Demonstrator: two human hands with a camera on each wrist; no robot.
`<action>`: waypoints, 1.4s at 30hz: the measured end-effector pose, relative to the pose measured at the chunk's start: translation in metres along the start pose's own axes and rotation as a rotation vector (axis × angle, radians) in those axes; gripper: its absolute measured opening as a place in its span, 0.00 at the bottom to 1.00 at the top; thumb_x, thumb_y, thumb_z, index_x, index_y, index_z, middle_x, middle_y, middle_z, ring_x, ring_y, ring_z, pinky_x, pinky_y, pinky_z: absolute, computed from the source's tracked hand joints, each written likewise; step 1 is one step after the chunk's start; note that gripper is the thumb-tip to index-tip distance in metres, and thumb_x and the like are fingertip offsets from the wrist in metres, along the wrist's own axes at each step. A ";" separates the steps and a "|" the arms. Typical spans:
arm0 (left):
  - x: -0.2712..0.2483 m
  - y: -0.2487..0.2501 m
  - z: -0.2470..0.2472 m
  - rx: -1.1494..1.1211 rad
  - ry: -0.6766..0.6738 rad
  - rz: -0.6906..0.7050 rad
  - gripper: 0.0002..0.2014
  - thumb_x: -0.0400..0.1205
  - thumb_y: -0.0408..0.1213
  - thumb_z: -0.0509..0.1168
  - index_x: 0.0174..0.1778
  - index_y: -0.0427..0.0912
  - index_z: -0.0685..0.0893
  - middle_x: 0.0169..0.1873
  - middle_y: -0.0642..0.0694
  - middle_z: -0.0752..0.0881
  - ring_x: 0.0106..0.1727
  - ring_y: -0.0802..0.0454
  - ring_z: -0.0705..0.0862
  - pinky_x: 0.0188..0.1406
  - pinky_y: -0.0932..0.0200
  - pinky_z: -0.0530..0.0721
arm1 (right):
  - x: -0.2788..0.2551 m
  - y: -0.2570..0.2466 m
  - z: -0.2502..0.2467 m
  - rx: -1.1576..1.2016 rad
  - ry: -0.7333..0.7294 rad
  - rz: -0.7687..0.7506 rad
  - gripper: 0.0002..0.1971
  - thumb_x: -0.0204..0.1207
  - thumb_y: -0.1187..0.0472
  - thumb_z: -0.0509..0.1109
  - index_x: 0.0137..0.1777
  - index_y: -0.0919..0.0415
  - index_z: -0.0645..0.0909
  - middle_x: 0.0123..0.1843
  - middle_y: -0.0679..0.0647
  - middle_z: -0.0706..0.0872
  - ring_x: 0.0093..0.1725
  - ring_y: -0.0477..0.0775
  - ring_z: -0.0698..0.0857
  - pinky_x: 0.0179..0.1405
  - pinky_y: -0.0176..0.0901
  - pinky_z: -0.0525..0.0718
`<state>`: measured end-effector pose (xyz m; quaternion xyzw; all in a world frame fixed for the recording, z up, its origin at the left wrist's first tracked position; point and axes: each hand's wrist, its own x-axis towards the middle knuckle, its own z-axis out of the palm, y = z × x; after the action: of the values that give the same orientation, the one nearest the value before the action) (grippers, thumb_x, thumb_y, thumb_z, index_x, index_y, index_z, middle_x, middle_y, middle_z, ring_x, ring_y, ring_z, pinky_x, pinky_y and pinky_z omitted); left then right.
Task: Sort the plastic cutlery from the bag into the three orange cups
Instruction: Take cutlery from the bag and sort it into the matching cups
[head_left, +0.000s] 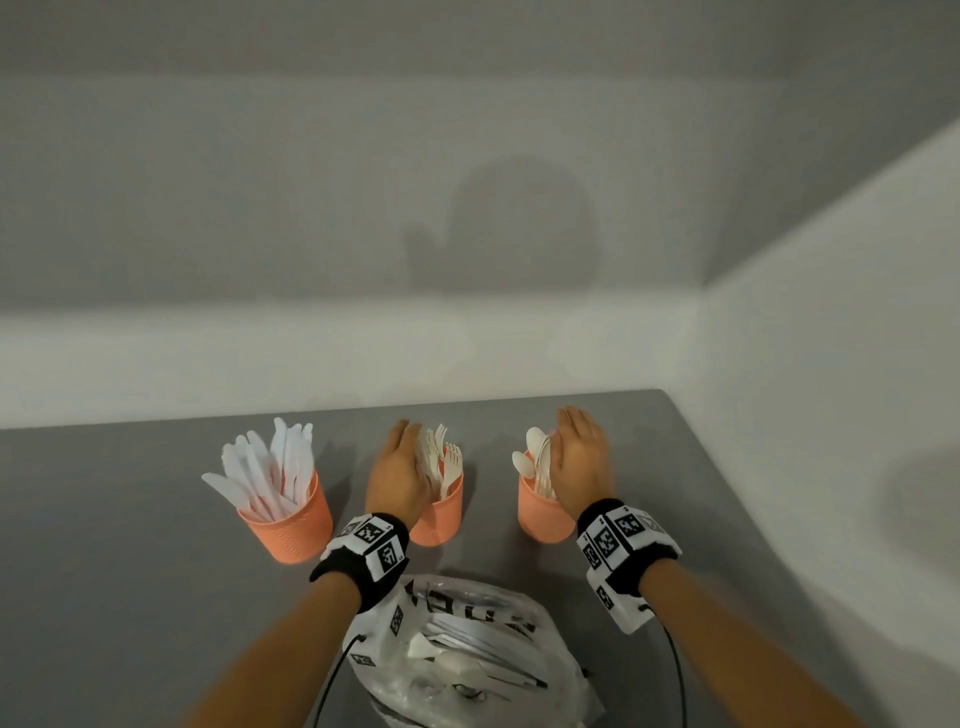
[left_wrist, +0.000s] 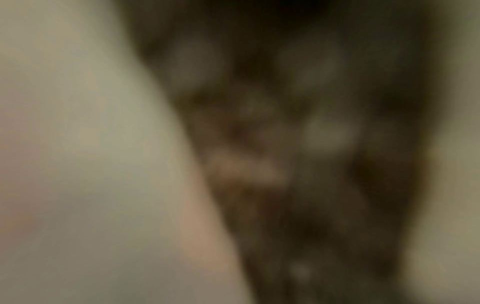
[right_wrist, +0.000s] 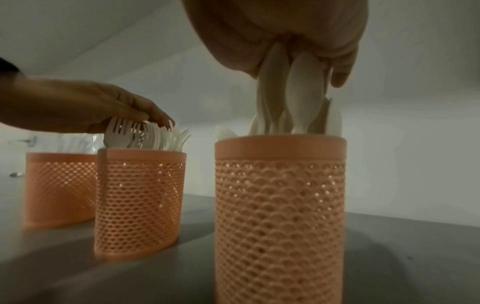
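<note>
Three orange mesh cups stand in a row on the grey table (head_left: 130, 597). The left cup (head_left: 288, 525) holds white knives (head_left: 270, 467), the middle cup (head_left: 441, 519) forks (head_left: 449, 462), the right cup (head_left: 540, 514) spoons (head_left: 530, 452). My left hand (head_left: 397, 467) lies flat against the forks, its fingers touching the tines (right_wrist: 148, 131). My right hand (head_left: 579, 457) rests flat on the spoon bowls (right_wrist: 303, 92) above the right cup (right_wrist: 280, 205). The clear plastic bag (head_left: 467, 649) lies near me with more white cutlery inside. The left wrist view is a blur.
A white wall runs behind the table, and another wall closes its right side. The table's back right corner (head_left: 660, 395) lies just beyond the spoon cup. Cables trail from both wristbands past the bag.
</note>
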<state>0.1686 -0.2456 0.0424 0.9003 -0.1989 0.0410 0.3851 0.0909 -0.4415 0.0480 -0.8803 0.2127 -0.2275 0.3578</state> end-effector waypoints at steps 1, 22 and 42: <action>-0.002 0.000 0.001 0.040 -0.034 -0.027 0.23 0.85 0.35 0.49 0.77 0.31 0.64 0.79 0.36 0.64 0.79 0.41 0.65 0.76 0.54 0.64 | -0.002 0.002 0.001 -0.129 -0.055 -0.029 0.30 0.76 0.55 0.44 0.59 0.77 0.80 0.59 0.72 0.84 0.61 0.71 0.82 0.62 0.57 0.80; -0.009 0.035 -0.048 -0.181 -0.017 0.083 0.14 0.81 0.32 0.63 0.61 0.33 0.75 0.57 0.39 0.82 0.60 0.44 0.80 0.57 0.62 0.74 | -0.042 -0.078 -0.018 0.308 -0.423 -0.147 0.05 0.78 0.65 0.68 0.42 0.58 0.84 0.38 0.52 0.87 0.33 0.38 0.84 0.43 0.37 0.84; -0.114 -0.021 -0.041 0.251 -0.676 -0.146 0.22 0.77 0.34 0.66 0.68 0.43 0.76 0.67 0.40 0.76 0.67 0.43 0.76 0.62 0.55 0.76 | -0.147 -0.025 0.038 -0.748 -0.955 -0.138 0.33 0.73 0.55 0.72 0.76 0.61 0.63 0.76 0.62 0.69 0.74 0.64 0.70 0.75 0.55 0.69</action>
<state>0.0749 -0.1664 0.0309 0.9150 -0.2437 -0.2623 0.1861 -0.0015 -0.3254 0.0052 -0.9628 0.0368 0.2596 0.0648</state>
